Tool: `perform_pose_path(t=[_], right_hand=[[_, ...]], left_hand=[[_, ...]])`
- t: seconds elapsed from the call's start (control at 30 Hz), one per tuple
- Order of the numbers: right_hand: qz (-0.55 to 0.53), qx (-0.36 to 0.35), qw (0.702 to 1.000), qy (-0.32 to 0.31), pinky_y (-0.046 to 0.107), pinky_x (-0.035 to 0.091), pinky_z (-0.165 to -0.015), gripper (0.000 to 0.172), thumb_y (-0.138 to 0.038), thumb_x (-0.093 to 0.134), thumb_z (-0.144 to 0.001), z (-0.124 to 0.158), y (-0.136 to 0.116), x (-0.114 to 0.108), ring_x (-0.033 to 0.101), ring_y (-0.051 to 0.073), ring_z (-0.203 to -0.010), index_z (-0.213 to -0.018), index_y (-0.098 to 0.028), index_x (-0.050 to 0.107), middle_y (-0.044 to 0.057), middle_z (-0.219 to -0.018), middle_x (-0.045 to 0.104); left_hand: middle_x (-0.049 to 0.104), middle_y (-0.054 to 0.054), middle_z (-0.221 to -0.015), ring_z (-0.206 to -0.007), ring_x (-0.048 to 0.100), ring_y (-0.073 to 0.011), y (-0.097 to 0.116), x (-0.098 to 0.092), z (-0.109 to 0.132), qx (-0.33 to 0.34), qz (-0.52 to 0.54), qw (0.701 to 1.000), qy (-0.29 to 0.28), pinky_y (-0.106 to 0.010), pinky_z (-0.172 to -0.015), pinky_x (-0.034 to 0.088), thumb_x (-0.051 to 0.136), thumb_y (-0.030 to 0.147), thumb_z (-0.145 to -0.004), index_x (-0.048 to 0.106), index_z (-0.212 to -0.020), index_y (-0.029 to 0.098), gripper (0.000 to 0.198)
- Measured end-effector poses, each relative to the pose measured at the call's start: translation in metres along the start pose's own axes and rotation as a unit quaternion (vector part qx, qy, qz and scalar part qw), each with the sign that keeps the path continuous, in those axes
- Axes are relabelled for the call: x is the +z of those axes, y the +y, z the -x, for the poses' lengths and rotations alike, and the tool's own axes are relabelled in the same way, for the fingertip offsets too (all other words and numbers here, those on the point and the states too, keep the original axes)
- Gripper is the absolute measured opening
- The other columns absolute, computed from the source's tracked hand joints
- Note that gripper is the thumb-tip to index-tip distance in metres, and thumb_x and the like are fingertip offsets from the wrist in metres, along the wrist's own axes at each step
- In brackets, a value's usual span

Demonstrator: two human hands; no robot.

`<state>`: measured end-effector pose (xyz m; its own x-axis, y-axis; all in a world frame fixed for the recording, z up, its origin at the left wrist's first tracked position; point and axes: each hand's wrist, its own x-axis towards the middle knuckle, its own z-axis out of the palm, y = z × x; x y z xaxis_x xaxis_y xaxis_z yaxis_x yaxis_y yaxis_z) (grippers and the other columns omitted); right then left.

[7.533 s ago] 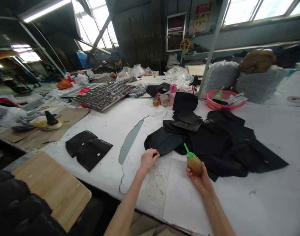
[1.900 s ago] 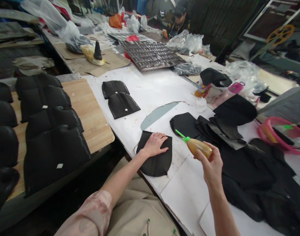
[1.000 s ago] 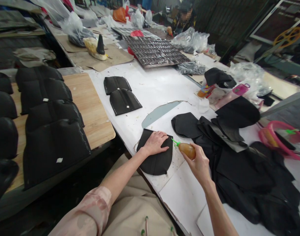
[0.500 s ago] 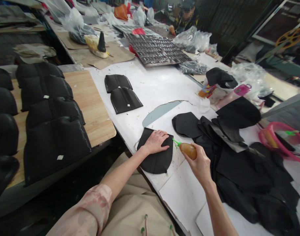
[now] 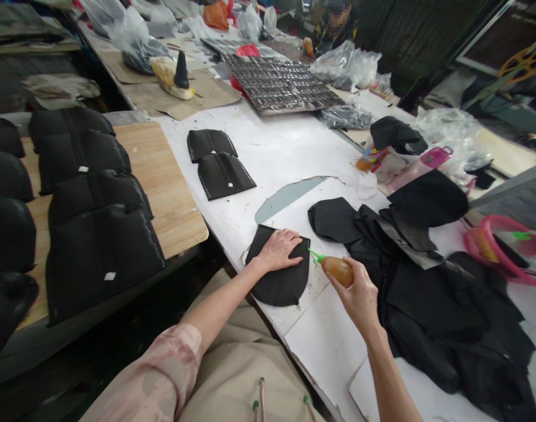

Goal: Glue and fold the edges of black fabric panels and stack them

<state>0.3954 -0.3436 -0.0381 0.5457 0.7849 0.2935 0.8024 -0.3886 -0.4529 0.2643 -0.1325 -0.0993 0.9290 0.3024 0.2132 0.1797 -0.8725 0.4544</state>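
A black, round-ended flat piece (image 5: 274, 287) lies on the white-covered table near its front edge. My left hand (image 5: 280, 251) rests flat on top of it, fingers stretched out and thumb apart. In my right hand (image 5: 358, 293) is a glue bottle (image 5: 338, 271) with amber contents, tilted so its green nozzle meets or nearly meets the piece's right edge. Exact contact at the tip is too small to tell. Farther up the table, two similar black pieces (image 5: 226, 176) overlap, a small white tag on each.
To the left, a wooden board (image 5: 175, 217) carries several black pieces (image 5: 105, 258). Black fabric pieces (image 5: 430, 299) are heaped at right, beside a pink basket (image 5: 483, 246). A dark patterned sheet (image 5: 281, 85) and plastic bags (image 5: 347, 64) lie farther back. Another person (image 5: 338, 26) is at the far end.
Both hands, the bottle and the black piece hold nearly the same places. The view has shifted very slightly; no clear movement along the edge shows.
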Motion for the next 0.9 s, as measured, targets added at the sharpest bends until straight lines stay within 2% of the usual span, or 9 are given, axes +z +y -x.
perform_pose_path(t=[0.53, 0.9], right_hand=[[-0.012, 0.013, 1.0, 0.004, 0.037, 0.053, -0.079, 0.045, -0.054, 0.06, -0.089, 0.023, -0.001, -0.004, 0.065, 0.027, -0.099, -0.122, -0.026, 0.052, 0.008, -0.113, 0.064], [-0.013, 0.008, 1.0, -0.001, 0.037, 0.053, -0.078, 0.044, -0.054, 0.059, -0.09, 0.039, -0.006, -0.01, 0.064, 0.026, -0.095, -0.122, -0.025, 0.053, 0.008, -0.108, 0.064]], left_hand=[[0.056, -0.009, -0.13, -0.122, 0.048, -0.0269, 0.001, 0.001, 0.0, -0.001, -0.003, 1.0, -0.002, -0.042, -0.104, 0.037, 0.063, 0.047, -0.085, 0.058, -0.123, 0.021, 0.046], [0.056, -0.009, -0.13, -0.122, 0.047, -0.027, 0.0, 0.001, 0.0, -0.002, -0.002, 1.0, -0.005, -0.043, -0.104, 0.037, 0.063, 0.046, -0.085, 0.058, -0.124, 0.021, 0.048]])
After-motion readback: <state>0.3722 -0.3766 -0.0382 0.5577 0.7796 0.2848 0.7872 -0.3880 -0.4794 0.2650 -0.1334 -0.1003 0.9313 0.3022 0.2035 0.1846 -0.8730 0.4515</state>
